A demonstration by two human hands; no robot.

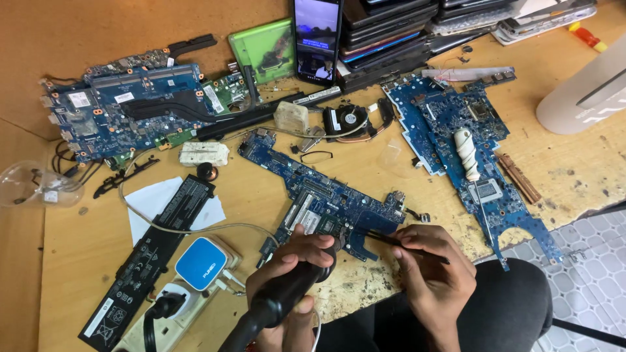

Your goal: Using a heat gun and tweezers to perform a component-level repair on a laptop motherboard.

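Observation:
My left hand (292,264) grips a thick black tool handle (277,303) whose tip points at a blue circuit board (326,195) lying in the middle of the wooden bench. My right hand (433,274) pinches thin black tweezers (385,238), their tips reaching left onto the same board beside the tool's tip. A grey cable (195,228) runs from the board area toward the left.
Other blue boards lie at the right (469,140) and back left (130,104). A long black battery (153,257) and a power strip with a blue-white plug (201,264) sit front left. A lit phone (317,39) leans at the back beside stacked laptops (391,32). Bench edge (521,244) at right.

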